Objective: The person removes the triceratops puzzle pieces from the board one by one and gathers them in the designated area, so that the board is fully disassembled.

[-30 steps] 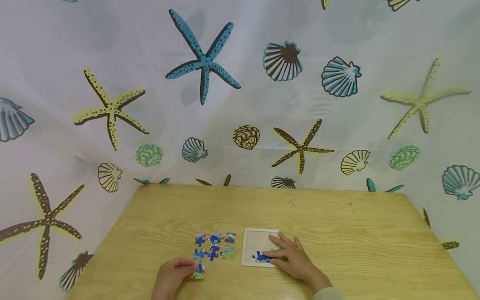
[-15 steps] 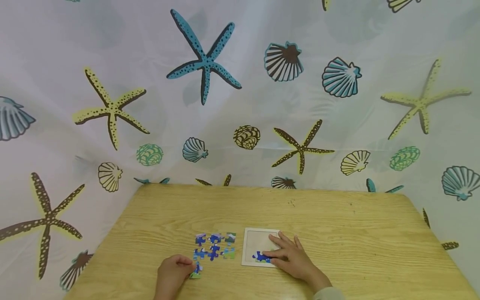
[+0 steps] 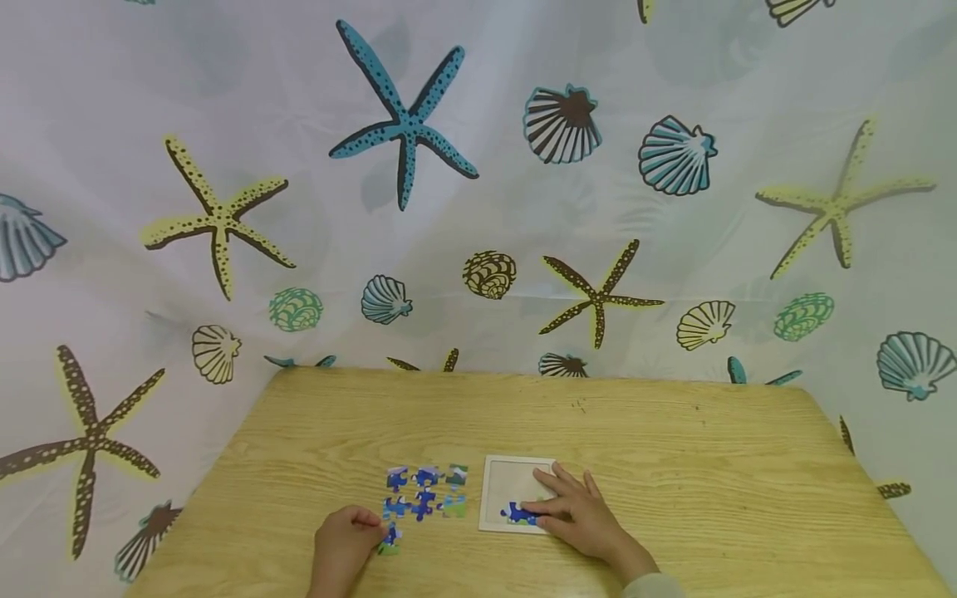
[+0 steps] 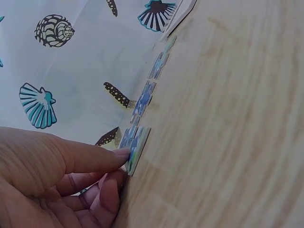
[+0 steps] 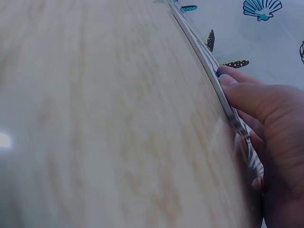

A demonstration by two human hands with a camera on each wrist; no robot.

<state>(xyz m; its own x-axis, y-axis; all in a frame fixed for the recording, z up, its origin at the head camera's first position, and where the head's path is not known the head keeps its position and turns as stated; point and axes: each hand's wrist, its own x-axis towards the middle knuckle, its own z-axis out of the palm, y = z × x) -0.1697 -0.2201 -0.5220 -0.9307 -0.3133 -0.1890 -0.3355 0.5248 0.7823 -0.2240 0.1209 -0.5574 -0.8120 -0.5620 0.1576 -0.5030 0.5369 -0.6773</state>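
In the head view my left hand (image 3: 347, 540) is at the lower left of a group of jigsaw pieces. It holds one jigsaw piece (image 3: 390, 541), blue and green, by its left edge; close up in the left wrist view, the thumb lies on this jigsaw piece (image 4: 137, 151). My right hand (image 3: 586, 517) lies spread over the right side of a white-rimmed puzzle tray (image 3: 484, 490). Its fingers reach onto blue and green jigsaw pieces (image 3: 514, 512) along the tray's bottom, partly hiding them. Seen from the right wrist, the thumb rests at the tray's edge (image 5: 209, 66).
Several loose jigsaw pieces (image 3: 424, 503) lie in two rows left of the tray, on a wooden table (image 3: 710, 482). A white curtain (image 3: 449, 208) printed with starfish and shells hangs behind the table and along its sides.
My left hand has drawn the piece slightly left, and its fingers have curled in more. The right hand stays in place on the tray.
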